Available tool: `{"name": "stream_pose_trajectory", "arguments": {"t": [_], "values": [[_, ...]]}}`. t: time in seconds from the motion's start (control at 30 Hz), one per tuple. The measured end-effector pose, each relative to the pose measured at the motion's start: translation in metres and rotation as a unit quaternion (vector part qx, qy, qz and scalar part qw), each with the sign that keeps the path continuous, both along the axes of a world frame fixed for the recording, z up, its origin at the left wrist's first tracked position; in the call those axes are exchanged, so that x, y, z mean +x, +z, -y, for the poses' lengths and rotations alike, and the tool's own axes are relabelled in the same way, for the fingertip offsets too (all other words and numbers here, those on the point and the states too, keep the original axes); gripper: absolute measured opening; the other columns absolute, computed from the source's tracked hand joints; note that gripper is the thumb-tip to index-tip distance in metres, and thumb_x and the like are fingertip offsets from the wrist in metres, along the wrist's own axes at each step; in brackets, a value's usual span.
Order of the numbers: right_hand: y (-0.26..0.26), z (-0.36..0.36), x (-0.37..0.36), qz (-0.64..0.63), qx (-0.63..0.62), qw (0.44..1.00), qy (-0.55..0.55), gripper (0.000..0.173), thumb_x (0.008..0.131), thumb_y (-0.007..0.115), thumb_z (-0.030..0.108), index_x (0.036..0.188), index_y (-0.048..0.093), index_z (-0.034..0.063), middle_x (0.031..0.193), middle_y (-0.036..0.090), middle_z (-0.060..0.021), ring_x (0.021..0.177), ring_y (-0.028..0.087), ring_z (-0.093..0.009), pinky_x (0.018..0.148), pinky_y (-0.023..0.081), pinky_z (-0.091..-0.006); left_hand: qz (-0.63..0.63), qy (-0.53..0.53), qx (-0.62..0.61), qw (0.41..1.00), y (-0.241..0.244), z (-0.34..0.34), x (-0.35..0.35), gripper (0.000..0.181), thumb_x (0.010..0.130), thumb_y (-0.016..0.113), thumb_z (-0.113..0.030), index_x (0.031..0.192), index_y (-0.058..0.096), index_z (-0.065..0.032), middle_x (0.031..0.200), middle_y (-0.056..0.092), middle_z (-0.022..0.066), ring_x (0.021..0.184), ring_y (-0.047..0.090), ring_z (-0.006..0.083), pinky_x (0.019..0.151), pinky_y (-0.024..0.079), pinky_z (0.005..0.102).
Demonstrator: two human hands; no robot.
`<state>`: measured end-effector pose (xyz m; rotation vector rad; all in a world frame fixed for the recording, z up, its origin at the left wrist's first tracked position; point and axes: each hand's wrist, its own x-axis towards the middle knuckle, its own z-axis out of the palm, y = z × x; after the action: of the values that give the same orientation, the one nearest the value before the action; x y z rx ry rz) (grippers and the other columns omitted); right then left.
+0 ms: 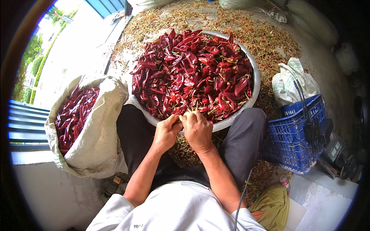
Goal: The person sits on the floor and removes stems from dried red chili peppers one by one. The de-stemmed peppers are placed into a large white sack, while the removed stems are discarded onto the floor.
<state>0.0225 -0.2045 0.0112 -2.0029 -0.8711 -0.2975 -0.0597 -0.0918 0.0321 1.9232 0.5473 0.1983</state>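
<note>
Dried red chili peppers with pale stems heap a wide, round metal basin in front of my knees. Over its near rim, my left hand and my right hand meet with curled fingers. Their thumbs and index fingers come together at the tips. Peppers and pale stems show just beyond the fingertips. Whatever is pinched between the fingers is hidden by the hands. To the left leans an open white woven sack, with darker dried red peppers inside.
A blue plastic crate stands right of my knee, with a white bag behind it. Stem scraps litter the floor around the basin. A dark cable runs past my right arm. Olive cloth lies at lower right.
</note>
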Motion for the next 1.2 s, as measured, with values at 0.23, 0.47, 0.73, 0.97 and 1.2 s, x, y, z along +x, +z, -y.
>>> {"name": "stream_pose_trajectory", "arguments": {"t": [0.23,0.47,0.73,0.97,1.2], "values": [[0.000,-0.008,-0.003,-0.389,0.234,0.891,-0.022,0.024,0.099,0.060,0.022,0.094,0.061,-0.0016,0.079,0.065,-0.0124,0.068,0.061,-0.020,0.063,0.048,-0.0341,0.079,0.076,-0.421,0.900,-0.004,0.013,0.007,0.006,0.095,0.062,-0.007,0.099,0.064,-0.0018,0.087,0.065,0.0008,0.073,0.056,0.0064,0.067,0.046,0.0214],[-0.008,-0.009,0.008,-0.458,0.244,0.855,0.001,0.028,0.099,0.061,0.026,0.093,0.062,-0.0009,0.074,0.066,-0.0095,0.066,0.061,-0.013,0.061,0.049,-0.0314,0.115,0.033,-0.413,0.903,-0.019,0.003,0.010,0.007,0.096,0.061,-0.005,0.102,0.062,-0.0019,0.087,0.064,0.0024,0.077,0.059,0.0103,0.071,0.048,0.0239],[0.005,0.006,0.024,-0.180,0.058,0.981,0.037,0.026,0.095,0.062,0.026,0.084,0.059,0.0025,0.077,0.064,-0.0155,0.067,0.065,-0.033,0.053,0.049,-0.0417,0.005,-0.080,-0.049,0.996,-0.004,-0.019,0.018,0.016,0.094,0.060,0.002,0.110,0.062,0.0013,0.086,0.063,-0.0010,0.079,0.058,0.0082,0.074,0.049,0.0244],[0.005,0.007,0.019,0.045,-0.054,0.997,-0.018,0.018,0.089,0.064,0.019,0.077,0.054,0.0096,0.071,0.055,-0.0077,0.062,0.064,-0.027,0.052,0.051,-0.0378,0.001,-0.067,0.134,0.989,0.003,0.000,0.024,0.004,0.092,0.061,0.001,0.096,0.061,0.0019,0.077,0.060,-0.0025,0.070,0.056,0.0098,0.066,0.047,0.0270],[0.003,0.010,0.046,-0.582,0.488,0.650,0.003,0.021,0.100,0.059,0.027,0.086,0.057,0.0122,0.068,0.052,0.0051,0.054,0.047,-0.003,0.041,0.032,-0.0180,0.116,-0.020,-0.423,0.899,-0.006,0.000,0.021,0.015,0.093,0.064,-0.012,0.102,0.060,-0.0008,0.085,0.064,0.0104,0.069,0.060,0.0191,0.062,0.046,0.0279]]}}
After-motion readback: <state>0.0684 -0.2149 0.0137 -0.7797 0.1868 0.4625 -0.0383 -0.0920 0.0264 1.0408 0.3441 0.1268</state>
